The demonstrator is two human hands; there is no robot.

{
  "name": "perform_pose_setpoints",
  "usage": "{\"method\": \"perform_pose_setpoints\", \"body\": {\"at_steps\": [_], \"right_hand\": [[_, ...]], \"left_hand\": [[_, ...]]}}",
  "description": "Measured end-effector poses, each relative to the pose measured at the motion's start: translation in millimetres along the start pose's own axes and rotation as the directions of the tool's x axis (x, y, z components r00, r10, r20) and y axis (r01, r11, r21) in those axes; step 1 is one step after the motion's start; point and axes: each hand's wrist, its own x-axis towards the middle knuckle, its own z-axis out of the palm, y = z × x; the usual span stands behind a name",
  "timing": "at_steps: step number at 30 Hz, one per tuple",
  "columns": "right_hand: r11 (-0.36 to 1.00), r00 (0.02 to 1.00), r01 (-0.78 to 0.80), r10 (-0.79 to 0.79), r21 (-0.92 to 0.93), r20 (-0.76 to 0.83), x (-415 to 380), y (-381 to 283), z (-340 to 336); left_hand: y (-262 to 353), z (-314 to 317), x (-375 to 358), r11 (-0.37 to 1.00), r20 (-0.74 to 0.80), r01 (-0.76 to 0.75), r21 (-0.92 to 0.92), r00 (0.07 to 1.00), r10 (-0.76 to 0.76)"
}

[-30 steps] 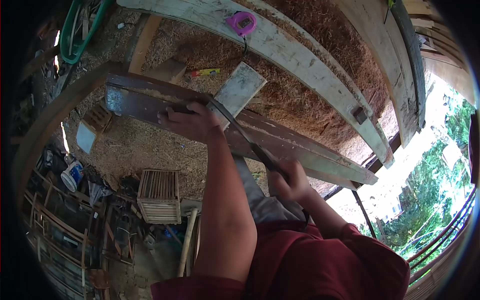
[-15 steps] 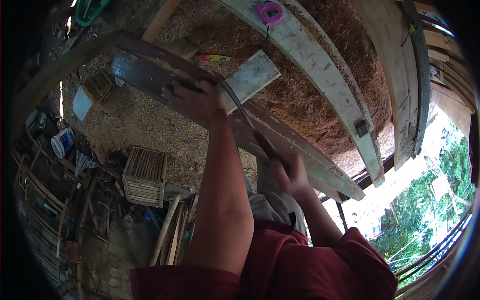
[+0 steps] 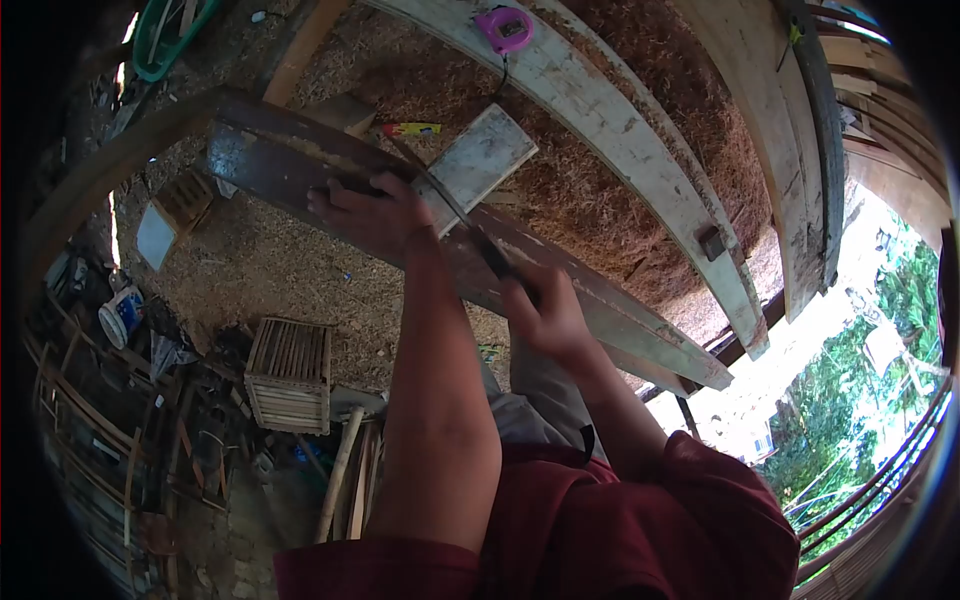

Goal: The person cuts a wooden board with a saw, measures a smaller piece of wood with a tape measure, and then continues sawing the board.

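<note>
The tool sits gripped in the curled fingers of the right hand and runs toward eleven o'clock, passing just to three o'clock of the left hand, whose loosely parted fingers lie on the board, with the block at two o'clock from them.

an open-sided woodworking shop, by the look of it: shavings litter the ground, a tape measure sits on a long pale plank, a long hand tool crosses a dark board, and foliage shows outside.
</note>
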Motion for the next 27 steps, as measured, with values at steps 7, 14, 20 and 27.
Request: {"method": "perform_pose_setpoints", "body": {"at_steps": [7, 14, 20, 27], "right_hand": [[0.988, 0.99, 0.126, -0.131, -0.09, -0.049, -10.2, 9.6, -1.1], [0.998, 0.999, 0.038, -0.039, 0.04, 0.037, -61.3, -0.1, -25.8], [0.999, 1.0, 0.023, -0.023, 0.035, 0.004, 6.5, -9.8, 4.7], [0.999, 0.998, 0.042, -0.042, 0.013, 0.046, -52.7, 4.8, -26.9]], "left_hand": [[3.1, -0.9, 0.9, 1.0, 0.009, 0.001, 0.004, 1.0, -0.001], [8.6, 3.1, 3.2, 1.0, 0.014, 0.013, 0.008, 1.0, -0.013], [1.3, -5.4, -2.5, 0.999, 0.022, 0.022, -0.026, 1.0, -0.021], [5.8, -4.8, 0.0, 0.999, 0.035, 0.046, 0.002, 0.998, -0.046]]}}
